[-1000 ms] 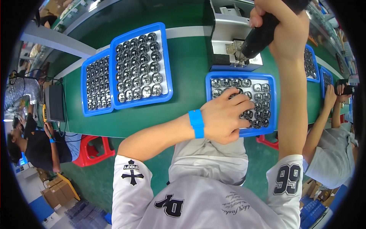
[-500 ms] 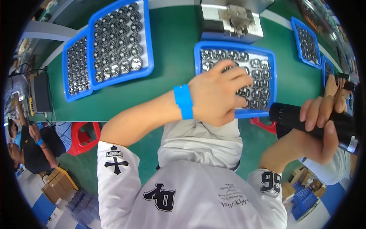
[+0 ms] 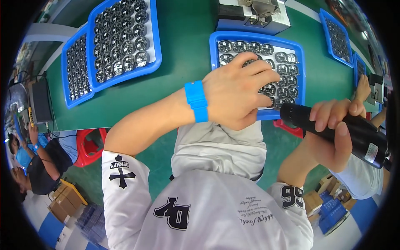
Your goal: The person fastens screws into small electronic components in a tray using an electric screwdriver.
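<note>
My left hand (image 3: 237,89), with a blue wristband (image 3: 197,101), is spread over a blue tray (image 3: 213,50). Its fingers are apart and bent down toward round, shiny dark metal parts (image 3: 240,46) standing in rows on a white liner. Whether the fingertips touch a part cannot be made out. Wrapped around a black cylindrical electric screwdriver (image 3: 300,116), my right hand (image 3: 325,150) is to the right. The tool lies tilted, its narrow end pointing at the tray's near right corner, close to my left fingertips. Its thin tip is hard to see.
Two blue trays of similar parts, a larger one (image 3: 156,37) and another (image 3: 65,83), are at the left on the green table (image 3: 183,50). Behind the middle tray stands a metal fixture (image 3: 264,12). More trays (image 3: 349,62) are far right, near a co-worker's hand (image 3: 362,88). Red stools (image 3: 85,156) are below.
The view has shifted slightly, so trays and fixture appear higher. The screwdriver and my right hand have moved left, bringing the tool's end nearer my left hand, which keeps its spread pose.
</note>
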The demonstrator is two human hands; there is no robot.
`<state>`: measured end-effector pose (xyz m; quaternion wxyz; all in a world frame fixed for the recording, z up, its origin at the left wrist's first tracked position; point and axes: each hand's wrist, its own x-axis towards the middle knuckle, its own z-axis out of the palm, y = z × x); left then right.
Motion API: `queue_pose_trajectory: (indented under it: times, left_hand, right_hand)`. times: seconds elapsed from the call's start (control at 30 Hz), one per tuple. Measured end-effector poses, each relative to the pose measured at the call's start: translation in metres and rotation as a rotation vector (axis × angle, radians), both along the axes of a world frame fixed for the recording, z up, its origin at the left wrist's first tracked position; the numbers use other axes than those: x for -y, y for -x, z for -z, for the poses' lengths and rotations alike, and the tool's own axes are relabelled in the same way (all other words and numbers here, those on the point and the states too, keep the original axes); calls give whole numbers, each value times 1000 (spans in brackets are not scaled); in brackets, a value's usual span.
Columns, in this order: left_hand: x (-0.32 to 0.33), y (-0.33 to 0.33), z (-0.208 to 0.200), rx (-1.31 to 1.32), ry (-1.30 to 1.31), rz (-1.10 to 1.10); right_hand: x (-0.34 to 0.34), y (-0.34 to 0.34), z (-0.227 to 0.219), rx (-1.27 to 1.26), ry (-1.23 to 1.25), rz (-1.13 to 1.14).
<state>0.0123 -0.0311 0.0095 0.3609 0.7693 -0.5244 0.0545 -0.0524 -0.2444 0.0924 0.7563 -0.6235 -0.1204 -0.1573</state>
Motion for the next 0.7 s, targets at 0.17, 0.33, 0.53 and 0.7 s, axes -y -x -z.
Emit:
queue_pose_trajectory:
  times: [0.17, 0.33, 0.53, 0.7]
  left_hand:
    - [-2, 0, -1, -5, -5, 2]
    - [-1, -2, -1, -8, -15, 3]
    - [-3, 0, 0, 6, -15, -25]
    - [3, 0, 0, 11, -1, -16]
  right_hand:
    - [-2, -1, 4, 32, 23, -49]
    - [-8, -2, 4, 36, 55, -39]
    - [-19, 0, 1, 23, 130, -46]
    - [-22, 4, 1, 80, 147, -68]
